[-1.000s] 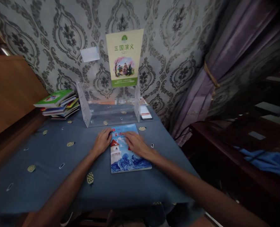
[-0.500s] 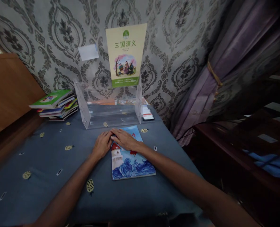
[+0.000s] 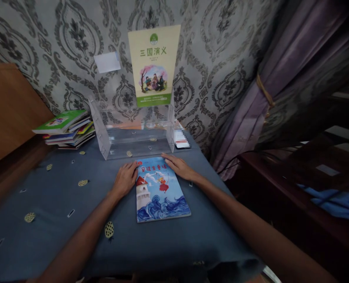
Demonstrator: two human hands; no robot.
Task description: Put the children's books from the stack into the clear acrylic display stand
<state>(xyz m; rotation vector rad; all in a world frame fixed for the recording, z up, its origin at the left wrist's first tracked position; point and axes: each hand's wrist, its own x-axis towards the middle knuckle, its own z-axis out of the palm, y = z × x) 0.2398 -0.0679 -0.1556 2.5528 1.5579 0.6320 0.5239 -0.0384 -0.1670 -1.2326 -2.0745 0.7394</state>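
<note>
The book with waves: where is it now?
In the head view's lower middle, the book lies in front of the clear stand, with the left hand at its left edge and the right hand at its top right.

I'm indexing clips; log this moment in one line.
blue book: closed, flat; left hand: at left edge; right hand: at upper-right corner; clear rack: beyond book

The blue book (image 3: 162, 192), lying nearer the table's (image 3: 50, 196) right edge than its left, bears the red title 安徒生童话 (image 3: 153, 168) across its upper cover; the fine line above that is too small to read. The cream book (image 3: 154, 65), standing towards the far edge, bears 三国演义 (image 3: 153, 52) in green, below a round green emblem (image 3: 153, 38); the pale print on its green bottom band (image 3: 153, 100) is illegible.
</note>
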